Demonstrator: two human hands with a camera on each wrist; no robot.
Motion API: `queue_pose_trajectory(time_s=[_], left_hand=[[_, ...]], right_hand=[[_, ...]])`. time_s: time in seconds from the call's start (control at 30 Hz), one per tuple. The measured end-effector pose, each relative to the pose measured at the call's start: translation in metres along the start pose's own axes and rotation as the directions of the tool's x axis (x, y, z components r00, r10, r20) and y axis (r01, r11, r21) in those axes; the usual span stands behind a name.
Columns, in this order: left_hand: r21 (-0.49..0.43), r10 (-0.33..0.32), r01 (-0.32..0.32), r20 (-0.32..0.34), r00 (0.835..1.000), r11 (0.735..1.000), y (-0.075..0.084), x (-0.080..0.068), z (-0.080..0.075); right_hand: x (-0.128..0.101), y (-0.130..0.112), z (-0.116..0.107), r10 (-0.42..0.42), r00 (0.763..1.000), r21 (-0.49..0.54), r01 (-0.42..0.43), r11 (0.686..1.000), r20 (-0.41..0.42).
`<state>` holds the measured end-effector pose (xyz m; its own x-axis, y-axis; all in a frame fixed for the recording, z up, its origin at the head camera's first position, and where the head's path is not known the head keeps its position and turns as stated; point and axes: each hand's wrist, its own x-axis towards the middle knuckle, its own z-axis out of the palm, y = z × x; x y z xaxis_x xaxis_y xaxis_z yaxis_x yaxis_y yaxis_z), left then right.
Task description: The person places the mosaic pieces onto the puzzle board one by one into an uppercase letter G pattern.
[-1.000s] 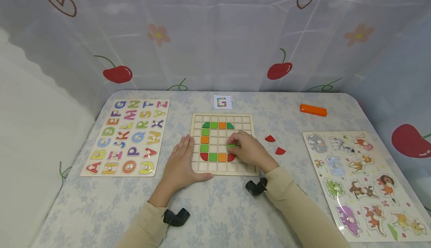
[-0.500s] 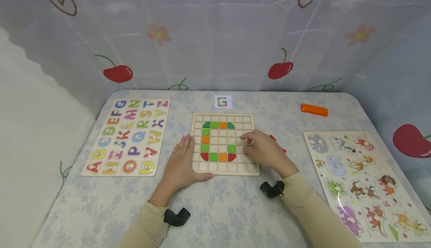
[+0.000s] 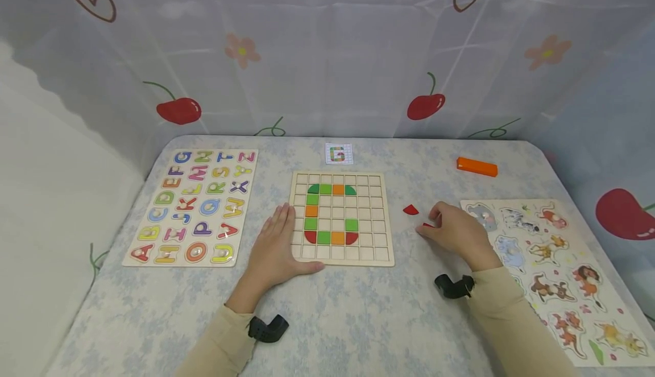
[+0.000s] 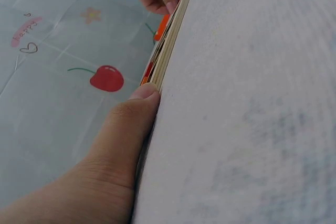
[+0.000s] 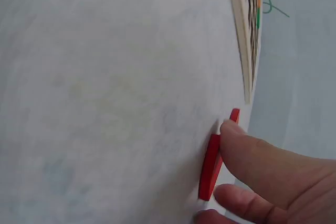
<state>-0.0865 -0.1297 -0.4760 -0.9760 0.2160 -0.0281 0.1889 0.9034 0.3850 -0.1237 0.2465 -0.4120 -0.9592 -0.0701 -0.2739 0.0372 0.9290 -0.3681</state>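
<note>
A square wooden grid board [image 3: 373, 240] lies mid-table, with green, orange and red tiles set in some of its cells. My left hand [image 3: 273, 249] rests along its left side, fingers straight; the thumb [image 4: 123, 129] lies at the near edge. To the board's right, my right hand [image 3: 460, 232] pinches a red quarter-circle piece [image 5: 211, 169] low over the tablecloth, thumb on its face and fingers behind, mostly covering it in the head view. Another red quarter-circle piece [image 3: 410, 210] lies just left of that hand.
Behind the board is a small pattern card [image 3: 339, 154] showing a G shape. An alphabet puzzle board [image 3: 240, 201] lies at left, an animal puzzle board [image 3: 568, 286] at right, partly under the right arm. An orange block [image 3: 477, 166] lies at back right.
My right hand has left the green tile in the board and moved right to a red quarter-circle piece on the cloth. The left hand has stayed in place.
</note>
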Motion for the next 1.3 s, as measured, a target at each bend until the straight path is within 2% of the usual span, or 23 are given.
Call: queue_pose_trajectory(time_s=[0.13,0.33,0.53,0.8,1.0,1.3], left_hand=[[-0.003,0.002,-0.002,-0.002,1.0,1.0,0.001,0.0,-0.001],[-0.004,0.0,0.0,0.002,1.0,1.0,0.001,-0.001,-0.001],[-0.013,-0.004,0.004,0.002,1.0,1.0,0.001,-0.001,0.0],[-0.015,-0.001,0.001,-0.007,1.0,1.0,0.001,-0.001,-0.001],[-0.009,0.009,-0.009,-0.018,1.0,1.0,0.001,0.0,-0.002],[-0.012,0.005,-0.005,-0.01,1.0,1.0,0.0,-0.001,-0.001]], right_hand=[[-0.004,0.003,-0.001,0.038,0.999,0.009,-0.038,0.999,0.03],[-0.004,0.004,0.003,-0.019,0.999,0.061,0.017,0.998,0.033],[-0.004,0.002,0.003,-0.013,0.999,0.102,0.009,0.995,0.045],[-0.001,-0.002,0.011,-0.148,0.989,0.167,0.146,0.975,0.0],[0.013,-0.03,0.019,-0.229,0.972,0.268,0.236,0.934,-0.06],[0.037,-0.086,0.036,-0.259,0.966,0.358,0.242,0.902,-0.001]])
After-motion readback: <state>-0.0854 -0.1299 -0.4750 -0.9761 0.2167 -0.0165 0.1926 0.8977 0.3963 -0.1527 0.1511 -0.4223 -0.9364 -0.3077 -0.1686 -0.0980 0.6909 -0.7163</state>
